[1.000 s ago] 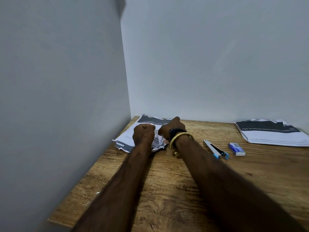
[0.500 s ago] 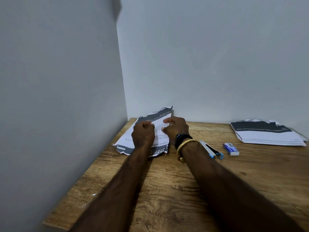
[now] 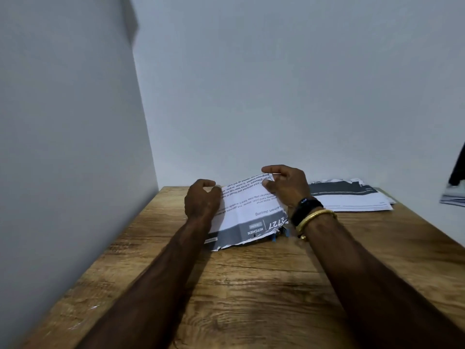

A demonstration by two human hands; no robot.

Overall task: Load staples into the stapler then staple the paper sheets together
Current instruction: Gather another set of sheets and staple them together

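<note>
Both left grip [image 3: 202, 201], right grip [image 3: 286, 183], sheets [image 3: 247, 210] raised

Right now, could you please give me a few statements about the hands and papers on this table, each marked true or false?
1. The left hand and the right hand both hold the printed sheets. True.
2. The sheets lie flat on the wooden table. False: their far edge is tilted up off it.
3. A second paper stack lies at the back right of the table. True.
4. The right wrist is bare. False: it wears a black band and a gold bangle.
</note>
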